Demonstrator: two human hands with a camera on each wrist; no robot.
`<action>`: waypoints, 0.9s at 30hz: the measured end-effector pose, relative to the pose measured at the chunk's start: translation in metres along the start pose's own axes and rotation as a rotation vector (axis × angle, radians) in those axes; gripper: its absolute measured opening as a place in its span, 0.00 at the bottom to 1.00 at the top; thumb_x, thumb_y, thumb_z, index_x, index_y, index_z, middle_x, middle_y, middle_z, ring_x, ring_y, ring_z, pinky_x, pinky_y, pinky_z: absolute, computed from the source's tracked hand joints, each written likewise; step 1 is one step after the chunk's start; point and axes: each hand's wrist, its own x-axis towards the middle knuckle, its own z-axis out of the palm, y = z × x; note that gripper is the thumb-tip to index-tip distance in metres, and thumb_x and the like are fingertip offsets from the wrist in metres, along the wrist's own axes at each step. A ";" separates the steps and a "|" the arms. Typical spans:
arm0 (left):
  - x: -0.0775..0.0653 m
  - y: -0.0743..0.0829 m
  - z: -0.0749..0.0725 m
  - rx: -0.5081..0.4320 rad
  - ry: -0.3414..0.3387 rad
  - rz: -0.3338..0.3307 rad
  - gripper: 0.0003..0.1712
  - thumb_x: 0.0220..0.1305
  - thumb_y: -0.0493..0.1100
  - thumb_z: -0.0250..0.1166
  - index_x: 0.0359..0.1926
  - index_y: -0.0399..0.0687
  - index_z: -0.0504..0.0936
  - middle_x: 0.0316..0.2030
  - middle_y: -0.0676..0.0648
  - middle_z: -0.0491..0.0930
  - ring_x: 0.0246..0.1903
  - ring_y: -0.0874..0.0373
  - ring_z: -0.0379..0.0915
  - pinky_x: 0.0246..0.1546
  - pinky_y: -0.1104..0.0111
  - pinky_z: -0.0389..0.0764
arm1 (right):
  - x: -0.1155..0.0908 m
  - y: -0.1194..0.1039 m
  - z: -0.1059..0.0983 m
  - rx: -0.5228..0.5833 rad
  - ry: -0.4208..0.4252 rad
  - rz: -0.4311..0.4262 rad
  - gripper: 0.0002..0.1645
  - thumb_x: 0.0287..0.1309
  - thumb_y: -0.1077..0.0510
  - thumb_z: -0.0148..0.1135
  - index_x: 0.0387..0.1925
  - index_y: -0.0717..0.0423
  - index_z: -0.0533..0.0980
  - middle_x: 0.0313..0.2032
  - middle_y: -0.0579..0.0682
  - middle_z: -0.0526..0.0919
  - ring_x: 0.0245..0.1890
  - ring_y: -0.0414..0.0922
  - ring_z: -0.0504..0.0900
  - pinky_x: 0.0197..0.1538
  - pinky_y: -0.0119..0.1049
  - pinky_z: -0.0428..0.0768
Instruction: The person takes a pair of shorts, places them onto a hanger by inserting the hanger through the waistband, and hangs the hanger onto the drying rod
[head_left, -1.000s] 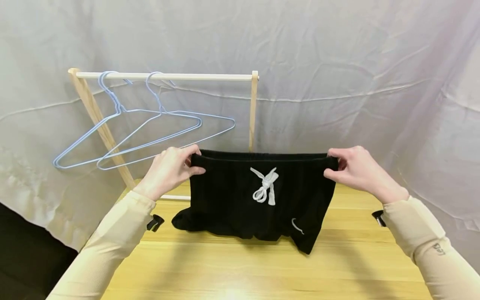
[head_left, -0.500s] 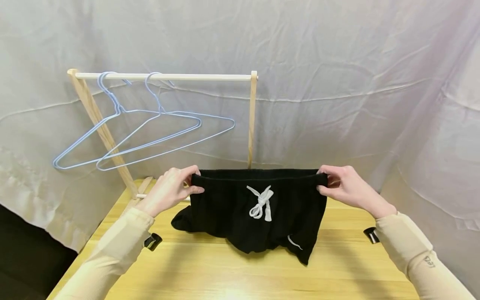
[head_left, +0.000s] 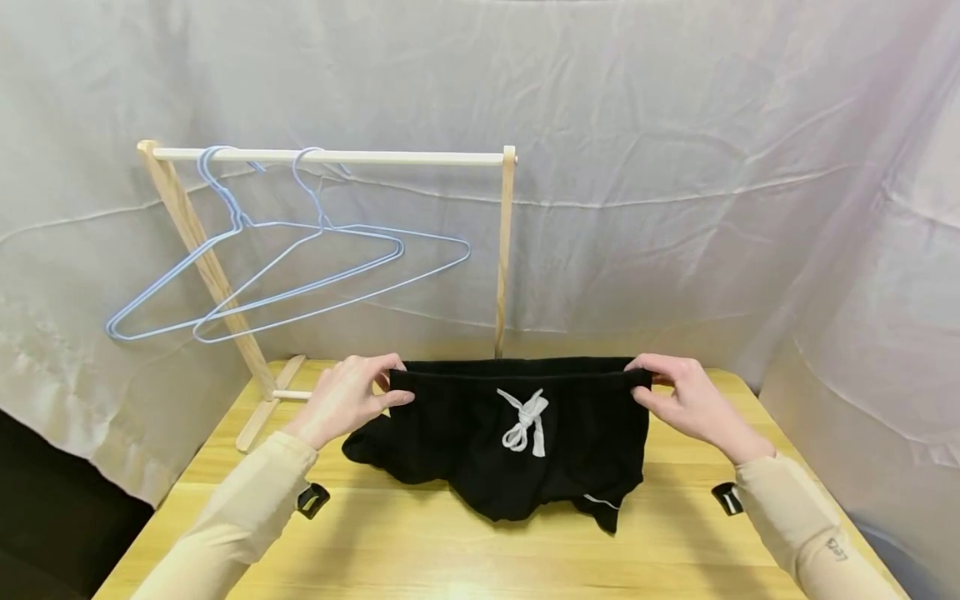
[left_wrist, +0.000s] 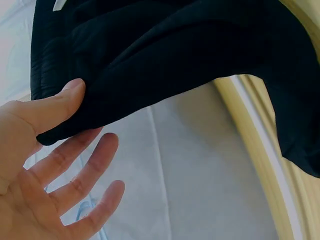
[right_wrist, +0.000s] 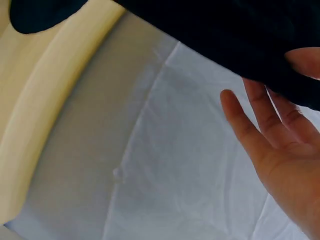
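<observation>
A pair of black drawstring shorts (head_left: 465, 450) is stretched by its waistband above the table, its lower part bunched on or near the wood. A white cord (head_left: 527, 419) is tied in a bow at the front, and part of a white logo shows low on the right. My left hand (head_left: 351, 402) pinches the left end of the waistband between thumb and fingers. At the opposite end, my right hand (head_left: 686, 398) pinches the waistband too. In the left wrist view the thumb (left_wrist: 70, 100) lies over the black cloth while several fingers extend beneath it.
Behind and to the left stands a wooden rack (head_left: 504, 250) with a white rail (head_left: 405, 157). Several light-blue wire hangers (head_left: 315, 242) hang from it. The shorts lie over a yellow wooden table (head_left: 420, 558). A grey curtain (head_left: 675, 167) surrounds the back and sides.
Both hands have lowered the shorts toward the table. The hem has crumpled and the white logo has folded partly out of sight. The hands have drawn slightly closer together.
</observation>
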 end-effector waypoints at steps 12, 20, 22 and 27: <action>0.001 0.008 0.001 -0.220 -0.051 0.035 0.15 0.64 0.44 0.70 0.50 0.48 0.82 0.53 0.44 0.82 0.56 0.43 0.77 0.57 0.46 0.75 | 0.007 -0.006 0.021 0.003 0.092 0.011 0.18 0.50 0.76 0.58 0.31 0.50 0.80 0.33 0.48 0.85 0.26 0.32 0.68 0.28 0.25 0.68; 0.000 -0.002 -0.016 -0.148 0.291 -0.019 0.22 0.61 0.38 0.70 0.56 0.40 0.78 0.61 0.36 0.75 0.62 0.36 0.68 0.65 0.36 0.59 | 0.005 -0.003 0.028 -0.059 0.104 -0.045 0.18 0.47 0.77 0.57 0.32 0.53 0.79 0.34 0.48 0.85 0.28 0.34 0.70 0.32 0.28 0.69; -0.001 -0.008 -0.020 -0.127 0.396 -0.040 0.24 0.60 0.36 0.70 0.57 0.39 0.77 0.63 0.34 0.73 0.63 0.35 0.66 0.67 0.36 0.55 | 0.005 -0.001 0.029 -0.058 0.103 -0.050 0.18 0.47 0.77 0.57 0.32 0.53 0.79 0.34 0.47 0.84 0.29 0.35 0.71 0.34 0.28 0.69; -0.002 -0.021 -0.026 -0.030 0.619 -0.086 0.26 0.58 0.36 0.68 0.58 0.37 0.75 0.66 0.32 0.67 0.66 0.33 0.59 0.70 0.39 0.52 | 0.004 0.000 0.031 -0.047 0.095 -0.072 0.20 0.46 0.79 0.57 0.31 0.52 0.79 0.35 0.46 0.83 0.30 0.36 0.70 0.33 0.28 0.66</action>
